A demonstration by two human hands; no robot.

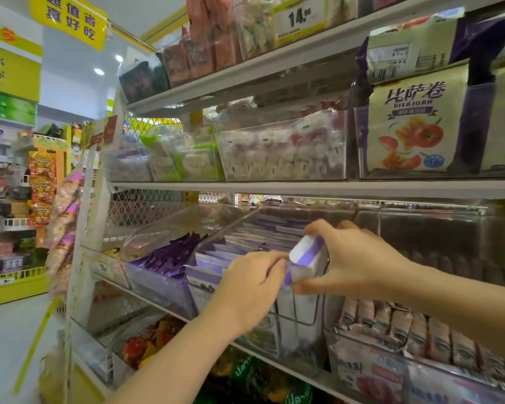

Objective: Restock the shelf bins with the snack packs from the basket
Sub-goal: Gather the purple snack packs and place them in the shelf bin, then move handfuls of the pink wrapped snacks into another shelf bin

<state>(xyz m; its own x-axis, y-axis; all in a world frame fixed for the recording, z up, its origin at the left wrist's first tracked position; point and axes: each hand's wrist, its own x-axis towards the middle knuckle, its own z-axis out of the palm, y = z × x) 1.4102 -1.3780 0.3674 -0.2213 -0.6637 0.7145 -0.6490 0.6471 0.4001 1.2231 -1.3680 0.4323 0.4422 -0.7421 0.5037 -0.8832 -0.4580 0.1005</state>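
Pinching snack pack between right fingers, left fingers maybe touching

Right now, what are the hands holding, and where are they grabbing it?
A white and purple pack. The right hand pinches it top and bottom; the left hand holds its left side.
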